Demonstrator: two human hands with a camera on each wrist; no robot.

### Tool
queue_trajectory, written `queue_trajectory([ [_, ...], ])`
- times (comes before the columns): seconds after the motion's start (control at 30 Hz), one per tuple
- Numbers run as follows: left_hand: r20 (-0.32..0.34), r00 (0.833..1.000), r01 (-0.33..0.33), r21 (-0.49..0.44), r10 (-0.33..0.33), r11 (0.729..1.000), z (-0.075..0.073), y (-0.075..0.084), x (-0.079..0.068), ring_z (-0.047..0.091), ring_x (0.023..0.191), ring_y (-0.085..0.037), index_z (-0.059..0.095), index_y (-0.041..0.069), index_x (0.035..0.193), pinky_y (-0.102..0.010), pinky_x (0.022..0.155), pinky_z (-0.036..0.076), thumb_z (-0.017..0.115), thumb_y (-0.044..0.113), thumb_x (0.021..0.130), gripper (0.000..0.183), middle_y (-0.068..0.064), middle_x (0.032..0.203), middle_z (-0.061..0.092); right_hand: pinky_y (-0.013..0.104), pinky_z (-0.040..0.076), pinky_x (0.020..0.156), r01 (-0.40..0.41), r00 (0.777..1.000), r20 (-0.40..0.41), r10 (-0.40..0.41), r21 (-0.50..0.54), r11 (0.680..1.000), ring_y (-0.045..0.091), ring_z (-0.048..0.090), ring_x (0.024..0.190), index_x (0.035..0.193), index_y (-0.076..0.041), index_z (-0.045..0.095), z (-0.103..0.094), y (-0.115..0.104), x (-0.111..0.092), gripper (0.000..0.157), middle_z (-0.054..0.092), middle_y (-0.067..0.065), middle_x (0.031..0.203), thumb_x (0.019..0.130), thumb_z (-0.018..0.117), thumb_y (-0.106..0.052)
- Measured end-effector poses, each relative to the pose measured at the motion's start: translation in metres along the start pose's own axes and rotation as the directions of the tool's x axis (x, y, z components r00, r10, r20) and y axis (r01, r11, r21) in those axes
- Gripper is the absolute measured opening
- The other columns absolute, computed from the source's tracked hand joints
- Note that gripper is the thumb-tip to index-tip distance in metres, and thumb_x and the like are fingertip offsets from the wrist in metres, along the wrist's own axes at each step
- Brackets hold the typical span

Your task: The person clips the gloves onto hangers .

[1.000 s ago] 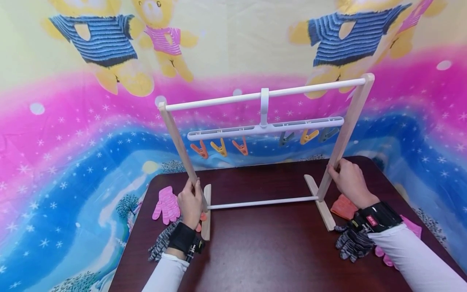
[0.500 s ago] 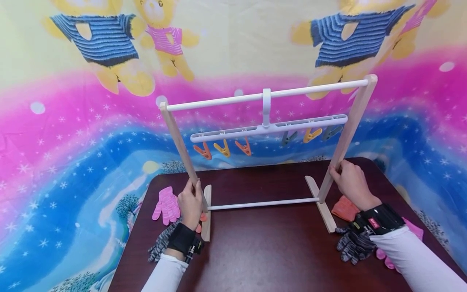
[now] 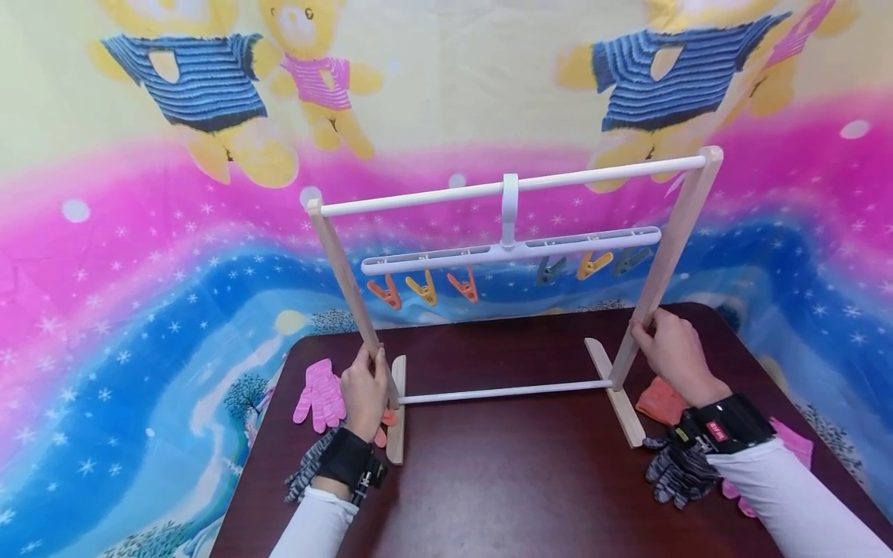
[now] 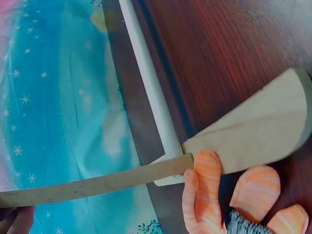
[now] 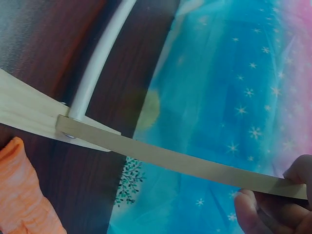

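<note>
A small garment rack [image 3: 340,267] with wooden posts and white rods stands upright in the head view. My left hand [image 3: 364,391] holds its left post low down, fingers and thumb about the wood. On the opposite side, my right hand [image 3: 675,353] grips the right post [image 3: 663,263]; the right wrist view shows thumb and fingers [image 5: 248,209] on either side of it. From the top rod hangs a white clip hanger [image 3: 509,249] by its hook. Orange, yellow and grey-blue clips [image 3: 421,288] dangle beneath it, with nothing in them.
Pink [image 3: 321,395] and grey-black gloves [image 3: 310,465] lie by the left foot, with orange fingertips [image 4: 256,187] showing beside it. To the right are an orange glove [image 3: 659,399], a grey-black glove [image 3: 680,473] and pink gloves [image 3: 795,443]. A printed cloth [image 3: 446,93] backs the dark table [image 3: 481,473].
The hanger has swayed slightly to the right and then back a little. Both hands keep hold of the posts, and the rack's feet stay in nearly the same place.
</note>
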State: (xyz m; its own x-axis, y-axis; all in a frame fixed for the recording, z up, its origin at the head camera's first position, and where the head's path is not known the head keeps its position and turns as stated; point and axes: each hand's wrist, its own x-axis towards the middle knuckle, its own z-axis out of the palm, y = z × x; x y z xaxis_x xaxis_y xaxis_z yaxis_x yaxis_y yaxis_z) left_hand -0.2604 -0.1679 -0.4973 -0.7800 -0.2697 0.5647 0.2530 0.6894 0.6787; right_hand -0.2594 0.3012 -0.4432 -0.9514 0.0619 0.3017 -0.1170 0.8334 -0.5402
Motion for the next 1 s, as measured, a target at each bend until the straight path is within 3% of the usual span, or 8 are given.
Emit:
queue_trajectory([
  [0.17, -0.001, 1.0, 0.017, -0.003, -0.017, 1.0, 0.002, -0.001, 0.0, 0.073, 0.071, -0.032, 0.073, 0.005, 0.109, -0.043, 0.057, 0.056, 0.061, 0.02, 0.102, 0.02, -0.018, 0.086, 0.076, 0.029, 0.028, 0.04, 0.018, 0.998, -0.053, -0.018, 0.005, 1.0, 0.016, 0.045, 0.046, 0.095, 0.006, 0.062, 0.003, 0.001, -0.004, 0.029, 0.061, 0.015, 0.065, 0.104, 0.053, -0.019],
  [0.43, 0.069, 0.994, 0.091, -0.042, -0.088, 0.995, 0.001, -0.002, -0.006, 0.075, 0.076, -0.03, 0.072, 0.004, 0.111, -0.046, 0.062, 0.06, 0.06, 0.022, 0.102, 0.024, -0.018, 0.093, 0.077, 0.029, 0.029, 0.04, -0.009, 0.996, -0.091, 0.009, 0.006, 1.0, 0.016, 0.047, 0.046, 0.094, 0.005, 0.059, 0.005, -0.001, -0.007, 0.029, 0.057, 0.013, 0.063, 0.104, 0.053, -0.021],
  [0.7, 0.09, 0.993, 0.078, -0.013, -0.077, 0.997, -0.003, -0.002, -0.008, 0.074, 0.07, -0.025, 0.07, 0.006, 0.101, -0.035, 0.058, 0.056, 0.061, 0.022, 0.101, 0.018, -0.013, 0.084, 0.077, 0.029, 0.031, 0.039, 0.008, 0.99, -0.138, -0.006, 0.013, 1.0, 0.015, 0.054, 0.05, 0.101, 0.004, 0.061, 0.009, 0.0, -0.007, 0.025, 0.066, 0.02, 0.073, 0.103, 0.056, -0.02],
  [1.0, 0.104, 0.993, 0.053, -0.009, -0.051, 0.999, -0.007, -0.003, -0.014, 0.071, 0.066, -0.023, 0.07, 0.011, 0.112, -0.029, 0.054, 0.05, 0.062, 0.021, 0.101, 0.018, -0.012, 0.086, 0.076, 0.026, 0.039, 0.043, 0.034, 0.989, -0.143, -0.031, 0.016, 0.999, 0.027, 0.068, 0.063, 0.108, 0.003, 0.063, 0.009, 0.003, -0.017, 0.021, 0.072, 0.025, 0.086, 0.1, 0.061, -0.016],
])
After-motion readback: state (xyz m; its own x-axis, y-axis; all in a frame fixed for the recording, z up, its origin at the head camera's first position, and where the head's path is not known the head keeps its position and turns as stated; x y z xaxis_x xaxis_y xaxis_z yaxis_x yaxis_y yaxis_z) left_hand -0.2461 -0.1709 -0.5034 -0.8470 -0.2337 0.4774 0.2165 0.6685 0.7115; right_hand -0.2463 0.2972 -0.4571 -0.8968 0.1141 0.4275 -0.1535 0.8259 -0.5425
